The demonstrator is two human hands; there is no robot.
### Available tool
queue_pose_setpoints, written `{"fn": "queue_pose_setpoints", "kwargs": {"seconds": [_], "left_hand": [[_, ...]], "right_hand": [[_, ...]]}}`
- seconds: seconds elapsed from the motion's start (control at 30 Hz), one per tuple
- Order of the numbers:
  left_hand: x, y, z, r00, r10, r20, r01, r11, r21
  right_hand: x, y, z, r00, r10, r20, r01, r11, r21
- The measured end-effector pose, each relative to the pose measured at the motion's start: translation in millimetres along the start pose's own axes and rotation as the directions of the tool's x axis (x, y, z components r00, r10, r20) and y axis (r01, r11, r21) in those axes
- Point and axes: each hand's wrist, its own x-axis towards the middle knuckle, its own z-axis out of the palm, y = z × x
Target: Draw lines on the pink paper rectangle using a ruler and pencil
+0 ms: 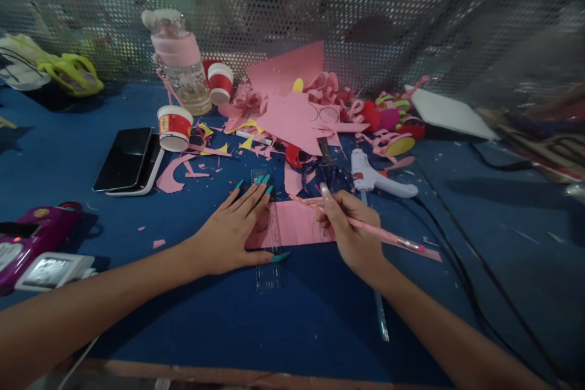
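My left hand (237, 225) lies flat with its fingers spread, pressing a clear plastic ruler (269, 277) across a strip of pink paper (297, 222). The ruler stands upright across the strip, sticking out above and below it. In my right hand (351, 225) is a pink pencil (381, 233), gripped between thumb and fingers. Its tip points left, close to the strip's top edge and to the right of the ruler. Whether the tip touches the paper I cannot tell. My right hand covers part of the strip's right end.
A white glue gun (377, 177) lies right of the strip, its cord trailing right. Dark-handled scissors (326, 167) rest behind it. Pink paper scraps (292, 116) pile at the back. Paper cups (175, 128), a bottle (183, 67) and a phone (124, 158) stand or lie left.
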Motion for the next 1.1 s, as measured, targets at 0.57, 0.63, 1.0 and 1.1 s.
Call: {"fn": "queue_pose_setpoints", "kwargs": {"seconds": [0.57, 0.63, 1.0, 1.1], "left_hand": [[-0.2, 0.1, -0.1, 1.0, -0.003, -0.006, 0.003, 1.0, 0.0], [-0.5, -0.1, 0.6, 1.0, -0.001, -0.014, 0.001, 1.0, 0.002], [-0.4, 0.0, -0.8, 1.0, 0.002, -0.001, -0.002, 1.0, -0.012], [-0.4, 0.1, -0.8, 1.0, 0.004, -0.007, -0.004, 1.0, -0.013]], "right_hand": [[-0.3, 0.6, -1.3, 1.0, -0.009, -0.01, 0.009, 0.999, -0.033], [-0.6, 0.5, -1.5, 1.0, -0.002, -0.001, 0.002, 0.999, -0.042], [-0.3, 1.7, -0.9, 1.0, 0.005, 0.027, -0.005, 1.0, -0.002], [-0.8, 2.7, -0.6, 0.999, 0.01, 0.047, -0.01, 1.0, -0.006]]}}
